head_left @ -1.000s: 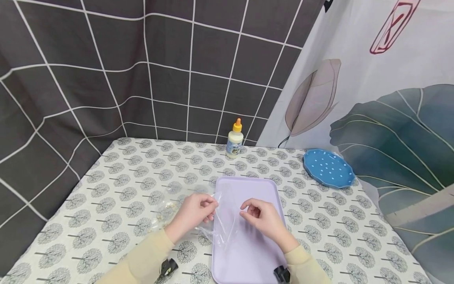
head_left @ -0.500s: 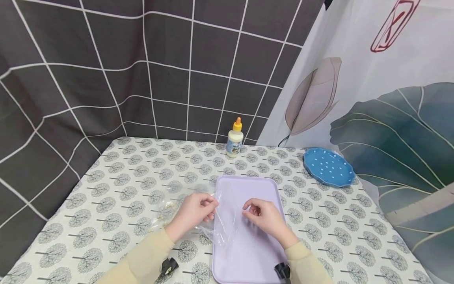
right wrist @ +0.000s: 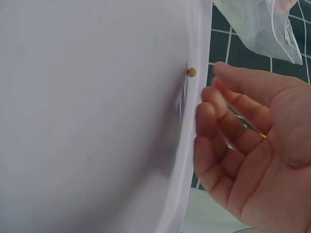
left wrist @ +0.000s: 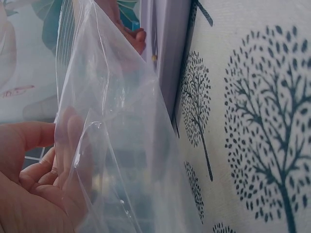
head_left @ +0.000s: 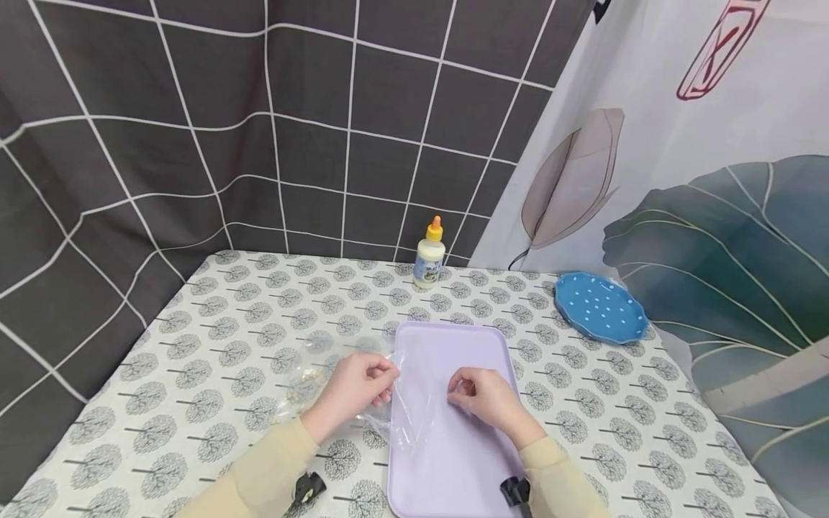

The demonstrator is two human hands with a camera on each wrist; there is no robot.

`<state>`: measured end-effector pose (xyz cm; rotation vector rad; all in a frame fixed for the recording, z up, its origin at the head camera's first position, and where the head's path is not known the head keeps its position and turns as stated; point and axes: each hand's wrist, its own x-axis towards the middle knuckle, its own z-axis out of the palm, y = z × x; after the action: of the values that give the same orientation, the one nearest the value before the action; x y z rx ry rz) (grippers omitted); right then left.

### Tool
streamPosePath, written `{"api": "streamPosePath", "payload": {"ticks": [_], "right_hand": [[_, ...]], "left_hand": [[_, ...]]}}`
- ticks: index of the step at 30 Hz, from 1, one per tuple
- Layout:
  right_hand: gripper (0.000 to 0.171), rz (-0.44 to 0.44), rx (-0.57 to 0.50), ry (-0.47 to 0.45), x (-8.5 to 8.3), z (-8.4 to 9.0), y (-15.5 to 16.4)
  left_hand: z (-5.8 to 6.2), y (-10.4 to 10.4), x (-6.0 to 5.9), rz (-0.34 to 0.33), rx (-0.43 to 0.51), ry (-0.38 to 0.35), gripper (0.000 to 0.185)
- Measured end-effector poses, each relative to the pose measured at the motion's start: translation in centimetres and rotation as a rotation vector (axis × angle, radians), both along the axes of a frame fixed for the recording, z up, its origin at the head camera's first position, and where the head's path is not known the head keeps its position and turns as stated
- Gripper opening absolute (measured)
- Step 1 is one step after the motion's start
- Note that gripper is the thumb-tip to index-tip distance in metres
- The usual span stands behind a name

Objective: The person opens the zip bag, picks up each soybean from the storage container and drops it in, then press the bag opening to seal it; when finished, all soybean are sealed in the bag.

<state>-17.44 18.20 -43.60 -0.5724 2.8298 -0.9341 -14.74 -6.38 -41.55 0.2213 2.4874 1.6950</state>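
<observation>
My left hand [head_left: 387,380] pinches the edge of a clear plastic zip bag [head_left: 409,404] that hangs over the left rim of a lilac tray [head_left: 453,460]. In the left wrist view the bag [left wrist: 121,145] drapes over my left hand's fingers [left wrist: 34,179]. My right hand [head_left: 461,390] hovers low over the tray with fingers loosely curled and holds nothing. The right wrist view shows that hand [right wrist: 214,102] beside a small tan bead [right wrist: 192,72] lying on the tray [right wrist: 87,116], with the bag [right wrist: 257,24] apart from it.
A second clear bag with small pale beads [head_left: 303,378] lies on the tree-patterned cloth left of my left hand. A glue bottle with an orange cap [head_left: 429,253] stands at the back. A blue dotted plate [head_left: 601,307] sits at the right.
My right hand has drifted slightly right and lower over the tray, its fingers curling in a little. The left hand and bag have stayed put.
</observation>
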Motion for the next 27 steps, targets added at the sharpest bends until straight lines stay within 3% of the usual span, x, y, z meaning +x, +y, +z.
{"api": "streamPosePath", "payload": {"ticks": [14,27], "right_hand": [[0.013,0.040,0.065,-0.038,-0.72,-0.40,0.04],[0.014,0.086,0.126,-0.001,-0.60,-0.34,-0.39]], "left_hand": [[0.10,0.11,0.14,0.000,0.008,-0.006,0.015],[-0.06,0.07,-0.02,-0.001,0.018,-0.019,0.014]]}}
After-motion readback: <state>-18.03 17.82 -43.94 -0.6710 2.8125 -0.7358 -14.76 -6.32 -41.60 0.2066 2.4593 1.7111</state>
